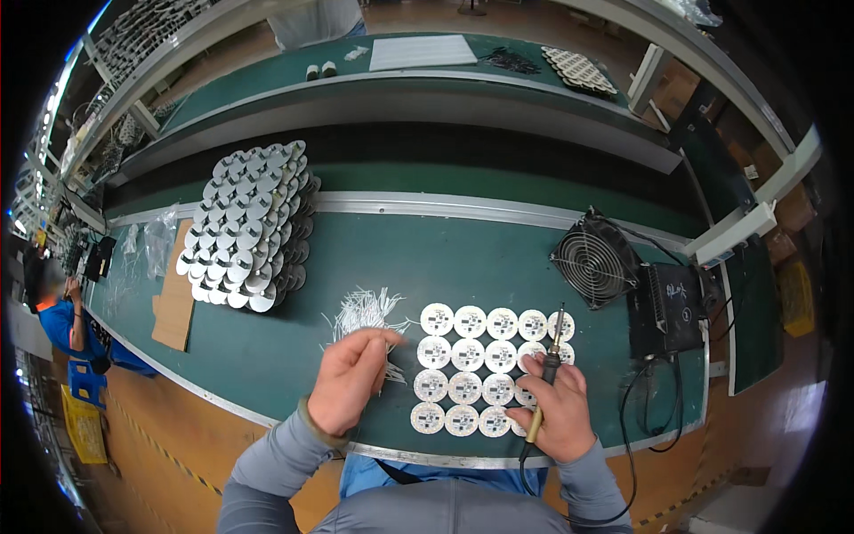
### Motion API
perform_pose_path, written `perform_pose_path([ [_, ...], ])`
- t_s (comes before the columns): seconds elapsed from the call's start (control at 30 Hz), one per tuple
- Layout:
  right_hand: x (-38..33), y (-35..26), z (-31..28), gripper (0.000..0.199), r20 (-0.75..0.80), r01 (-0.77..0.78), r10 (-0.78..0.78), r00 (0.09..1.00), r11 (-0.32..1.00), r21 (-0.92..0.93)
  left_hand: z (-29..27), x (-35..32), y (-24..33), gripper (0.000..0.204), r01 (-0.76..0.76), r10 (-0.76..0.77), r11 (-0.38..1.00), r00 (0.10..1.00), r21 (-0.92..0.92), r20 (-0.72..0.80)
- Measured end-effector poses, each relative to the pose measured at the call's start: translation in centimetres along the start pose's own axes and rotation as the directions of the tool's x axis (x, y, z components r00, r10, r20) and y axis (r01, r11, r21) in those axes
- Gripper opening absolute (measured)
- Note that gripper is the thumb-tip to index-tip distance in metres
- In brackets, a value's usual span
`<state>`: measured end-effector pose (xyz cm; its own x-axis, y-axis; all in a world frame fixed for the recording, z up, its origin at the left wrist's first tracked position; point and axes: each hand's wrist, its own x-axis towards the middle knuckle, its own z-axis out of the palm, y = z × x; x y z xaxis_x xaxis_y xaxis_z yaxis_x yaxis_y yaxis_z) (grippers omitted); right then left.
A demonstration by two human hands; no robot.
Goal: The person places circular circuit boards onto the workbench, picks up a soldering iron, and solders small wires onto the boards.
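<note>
My right hand (560, 411) is closed around a soldering iron (535, 425), its metal tip pointing away from me over the right side of a panel of round white circuit boards (467, 355). The boards lie in rows, each with small dark parts in its middle; my right hand hides some of them. My left hand (349, 378) is closed in a pinch just left of the boards. Whatever is between its fingertips is too small to make out. Beside and partly behind that hand spreads a loose pile of short white wires (365, 311).
A tall stack of round board panels (240, 227) stands left on cardboard (173, 307). At right are a black fan (594, 260) and a black box (665, 307) with cables. A raised shelf (267, 89) runs along the back. Another person (62, 325) sits far left.
</note>
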<state>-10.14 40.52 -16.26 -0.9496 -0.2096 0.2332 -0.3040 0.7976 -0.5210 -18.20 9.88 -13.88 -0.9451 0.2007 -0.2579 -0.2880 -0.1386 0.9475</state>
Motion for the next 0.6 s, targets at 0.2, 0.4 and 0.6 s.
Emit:
perform_pose_path([
  [0.2, 3.1, -2.4, -1.3, 0.041, -0.157, 0.082, -0.065, 0.985, 0.991, 0.102, -0.7, -3.0, -1.9, 0.020, -0.176, 0.066, 0.957, 0.908, 0.231, 0.415],
  [0.4, 6.3, -5.6, 0.4, 0.037, -0.068, 0.241, -0.237, 0.969, 0.850, 0.469, 0.1, -3.1, -1.8, 0.013, -0.192, 0.001, 0.943, 0.819, 0.273, 0.574],
  [0.6, 6.4, -5.2, 1.4, 0.034, -0.003, 0.180, -0.210, 0.978, 0.833, 0.524, -0.1, -2.8, -2.2, 0.014, -0.236, 0.042, 0.929, 0.833, 0.284, 0.552],
])
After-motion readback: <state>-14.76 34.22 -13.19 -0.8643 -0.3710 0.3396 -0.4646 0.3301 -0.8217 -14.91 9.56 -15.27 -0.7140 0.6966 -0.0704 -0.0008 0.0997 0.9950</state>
